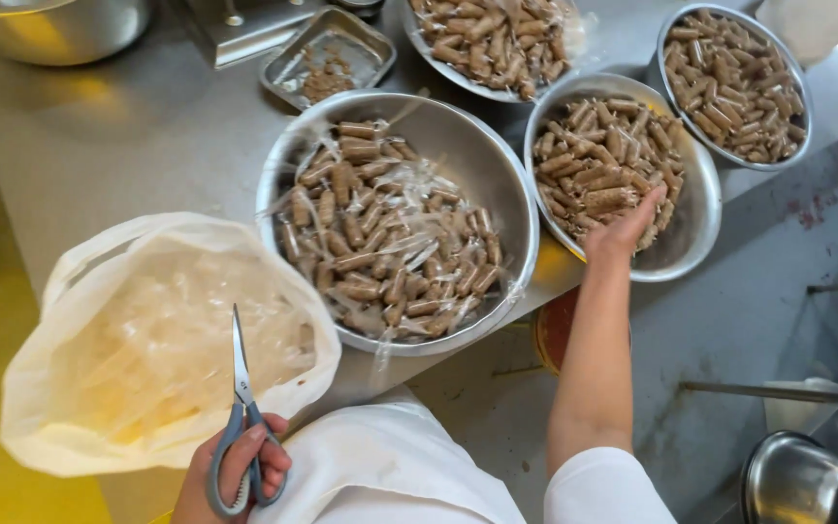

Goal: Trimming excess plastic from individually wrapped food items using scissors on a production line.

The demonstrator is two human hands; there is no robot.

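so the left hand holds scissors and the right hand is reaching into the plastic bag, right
Not quite. The left hand does hold the scissors, but the right hand is not at the plastic bag; it reaches into a metal bowl of brown sausage pieces. The head view shows it.

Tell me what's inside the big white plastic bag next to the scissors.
The bag shows a heap of crumpled clear plastic wrappers through its open mouth. Its cloudy wall and the top wrappers hide anything lower down. The scissors, in the left hand, point over its edge.
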